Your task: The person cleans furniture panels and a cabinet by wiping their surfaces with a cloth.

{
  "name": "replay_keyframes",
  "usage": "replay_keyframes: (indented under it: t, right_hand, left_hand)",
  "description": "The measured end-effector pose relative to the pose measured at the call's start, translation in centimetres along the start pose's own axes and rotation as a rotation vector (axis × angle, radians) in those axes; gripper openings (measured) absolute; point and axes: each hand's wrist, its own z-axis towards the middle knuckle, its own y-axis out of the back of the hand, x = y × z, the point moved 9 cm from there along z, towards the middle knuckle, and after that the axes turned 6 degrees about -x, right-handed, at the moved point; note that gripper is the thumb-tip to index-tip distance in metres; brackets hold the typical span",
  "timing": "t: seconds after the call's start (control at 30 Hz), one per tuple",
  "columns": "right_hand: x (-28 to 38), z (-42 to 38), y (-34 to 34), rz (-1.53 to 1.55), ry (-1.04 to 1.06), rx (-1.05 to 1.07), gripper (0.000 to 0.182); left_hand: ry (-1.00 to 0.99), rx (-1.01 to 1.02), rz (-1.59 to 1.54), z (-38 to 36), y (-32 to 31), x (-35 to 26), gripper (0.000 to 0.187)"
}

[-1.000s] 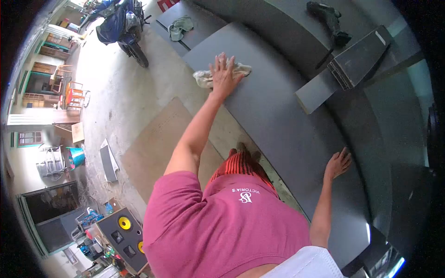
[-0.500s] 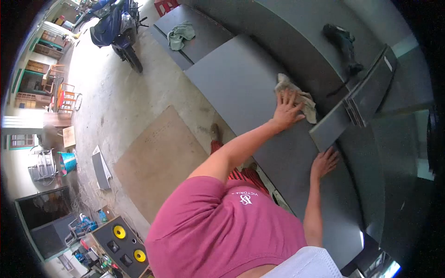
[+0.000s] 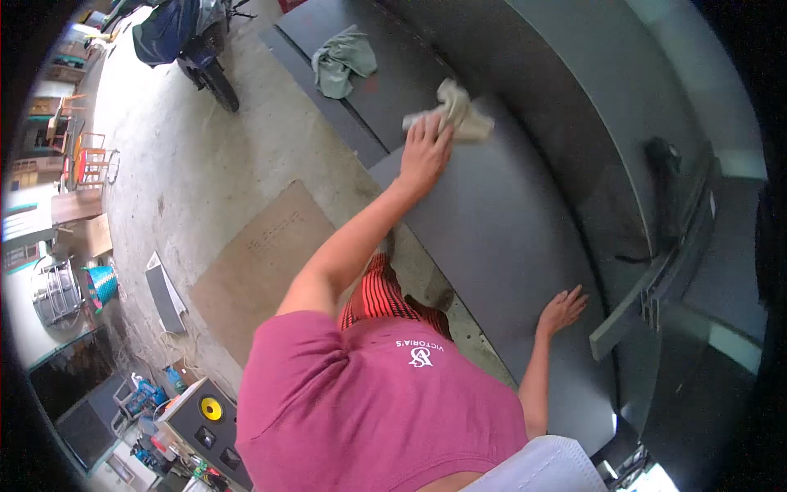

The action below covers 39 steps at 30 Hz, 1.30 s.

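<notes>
— Pressing what, the left hand [image 3: 425,152]?
— A pale rag [image 3: 452,108], fingers flat on it, at the grey panel's [image 3: 508,238] far end.
— And the right hand [image 3: 561,312]?
— Spread open — resting on the panel's near part.

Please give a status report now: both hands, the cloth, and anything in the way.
Left hand pressing beige cloth on grey panel. Right hand flat on same panel. Drill on the surface beyond it.
</notes>
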Motion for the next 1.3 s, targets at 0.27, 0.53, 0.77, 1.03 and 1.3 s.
replay_keyframes:
  t: [0.27,0.53,0.77,1.03,1.3]
  right_hand:
    - [13.0,1.5,0.0,-0.069,0.011,0.004,0.049]
    - [22.5,3.0,1.7,-0.004,0.128,-0.054,0.046]
    - [23.2,3.3,1.9,-0.028,0.134,-0.06,0.045]
    - [23.6,3.6,2.3,0.053,0.139,-0.087,0.044]
    - [22.7,3.4,1.7,0.014,0.133,-0.088,0.044]
  left_hand:
    - [-0.093,0.077,-0.286,-7.5,9.8,5.5,0.023]
    - [0.202,-0.357,0.034,11.4,10.3,26.5,0.01]
    - [0.774,0.218,0.206,10.5,-8.3,35.0,0.048]
    - [-0.183,0.177,-0.374,9.0,-11.5,7.6,0.05]
    - [0.014,0.155,-0.018,0.6,-3.7,22.3,0.039]
